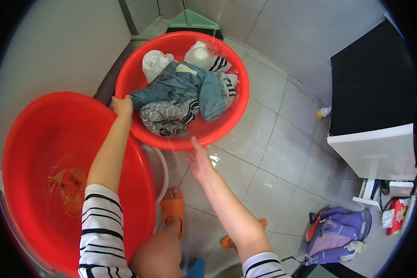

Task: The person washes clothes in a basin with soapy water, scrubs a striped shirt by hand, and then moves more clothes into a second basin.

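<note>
A red plastic basin (139,81) holds wet laundry: a denim garment (180,85), a grey patterned cloth (160,116), a white garment (155,64) and a white piece with black stripes (201,57). Water splashes at the basin's far right side. My left hand (123,106) grips the left rim, its thumb side over the edge. Just at the near rim is my right hand (199,158), fingers spread and thumb against or beside the rim; it holds nothing that I can see.
A larger red tub (59,128) stands at left, with a pale container (156,170) partly behind it. Behind the basin is a green broom (194,21). At right are a black-and-white cabinet (371,149), a purple backpack (337,236) and a red tissue pack (398,217). The tiled floor (271,163) looks wet.
</note>
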The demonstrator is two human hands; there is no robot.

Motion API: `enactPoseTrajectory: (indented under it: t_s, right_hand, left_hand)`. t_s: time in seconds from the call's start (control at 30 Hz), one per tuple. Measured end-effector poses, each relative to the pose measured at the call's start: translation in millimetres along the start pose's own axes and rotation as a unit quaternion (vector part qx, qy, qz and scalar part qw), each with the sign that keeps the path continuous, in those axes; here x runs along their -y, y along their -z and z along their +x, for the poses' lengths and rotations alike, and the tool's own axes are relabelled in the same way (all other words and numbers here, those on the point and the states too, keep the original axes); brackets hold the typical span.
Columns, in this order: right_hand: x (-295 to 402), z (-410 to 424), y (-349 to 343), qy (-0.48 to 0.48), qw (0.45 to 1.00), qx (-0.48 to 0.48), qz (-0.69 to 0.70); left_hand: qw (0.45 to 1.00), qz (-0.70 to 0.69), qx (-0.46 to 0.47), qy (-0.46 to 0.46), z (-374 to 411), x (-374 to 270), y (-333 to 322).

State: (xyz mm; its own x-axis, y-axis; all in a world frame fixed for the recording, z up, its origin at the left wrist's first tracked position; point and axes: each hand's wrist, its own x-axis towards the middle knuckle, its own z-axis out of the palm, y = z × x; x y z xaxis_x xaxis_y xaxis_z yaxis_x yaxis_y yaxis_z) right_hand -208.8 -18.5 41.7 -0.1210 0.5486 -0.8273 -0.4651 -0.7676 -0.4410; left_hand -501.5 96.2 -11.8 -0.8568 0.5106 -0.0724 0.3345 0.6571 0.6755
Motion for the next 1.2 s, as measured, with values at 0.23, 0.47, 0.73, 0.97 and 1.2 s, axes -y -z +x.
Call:
enactPoseTrajectory:
  t_s: [0.23,0.47,0.73,0.97,1.2]
  right_hand:
    - [-23.7,28.3,19.0,0.064,0.989,0.056,0.122]
    - [0.0,19.7,29.2,0.071,0.991,-0.005,0.110]
    - [10.5,-10.5,24.8,0.099,0.989,-0.064,0.085]
    - [-9.4,-54.4,88.6,0.111,0.976,-0.164,0.088]
    - [-23.6,-91.0,195.1,0.148,0.943,-0.266,0.136]
  left_hand:
    - [0.998,-0.056,0.004,0.021,33.6,15.5,-4.5]
    - [0.969,-0.200,0.140,0.039,19.4,14.1,3.9]
    - [0.959,-0.209,0.191,0.029,44.1,24.9,21.2]
    - [0.945,-0.077,0.316,-0.020,-0.8,23.7,33.2]
    - [0.888,-0.045,0.454,0.055,-120.9,-17.0,30.8]
